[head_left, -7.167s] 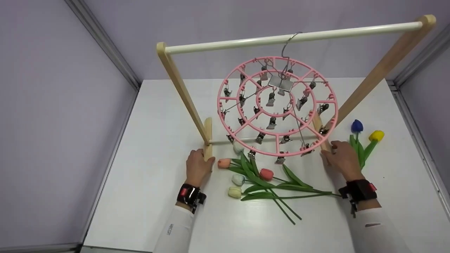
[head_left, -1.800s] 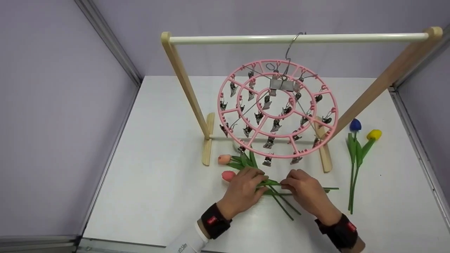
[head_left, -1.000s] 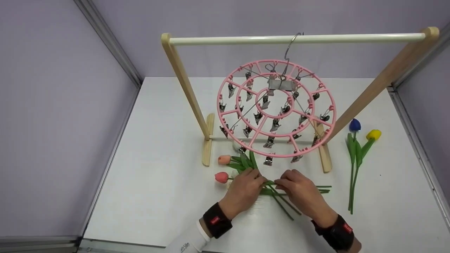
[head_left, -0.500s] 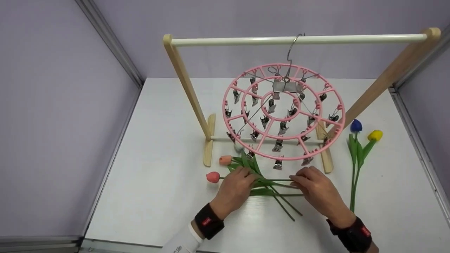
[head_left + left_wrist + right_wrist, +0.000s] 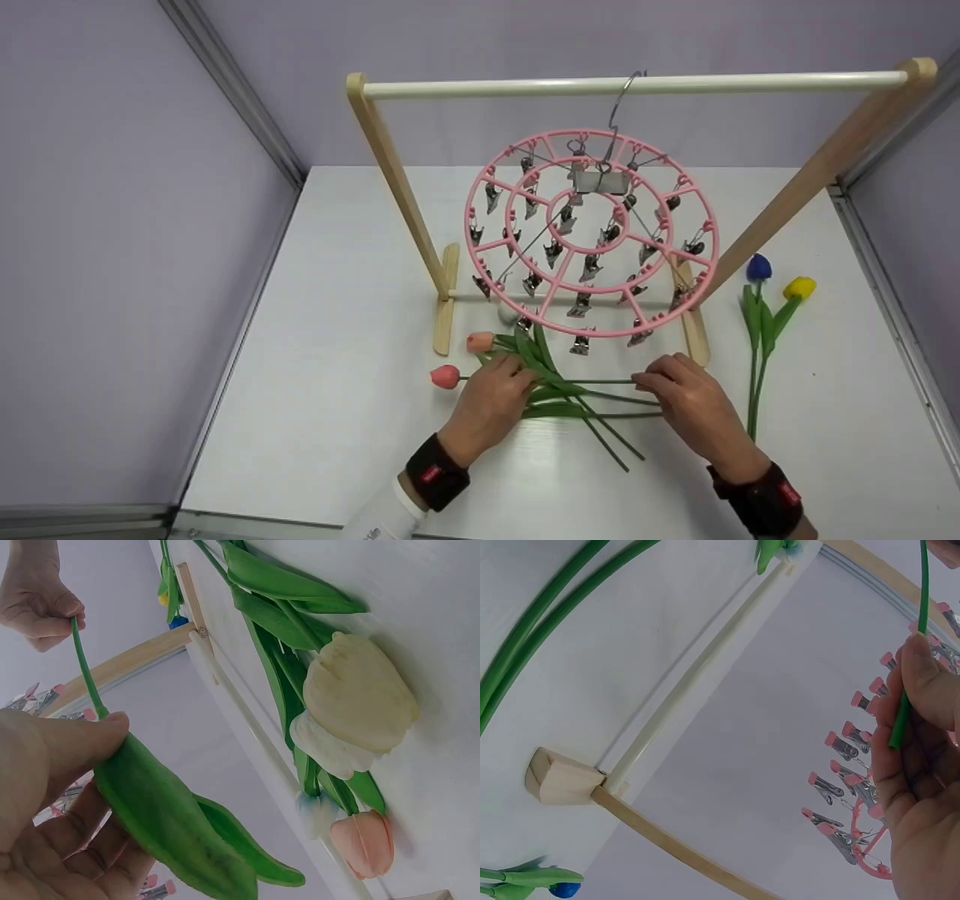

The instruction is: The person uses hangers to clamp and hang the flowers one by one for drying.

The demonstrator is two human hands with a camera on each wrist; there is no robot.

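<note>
Since the red tulip (image 5: 445,376), lifted just off the surface (image 5: 337,420), looks light and bendy, the left hand (image 5: 491,397) pinching its leaf and the right hand (image 5: 694,409) pinching its stem end seem well placed.

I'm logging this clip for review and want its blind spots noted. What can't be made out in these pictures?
- Head view: the left hand covers the cream and white tulip heads; only the left wrist view shows them.
- Head view: the small metal clips on the round pink plastic clip hanger are too small to tell open from closed.
- Right wrist view: the thin green stem pinched by the right hand is cut off by the top edge.
</note>
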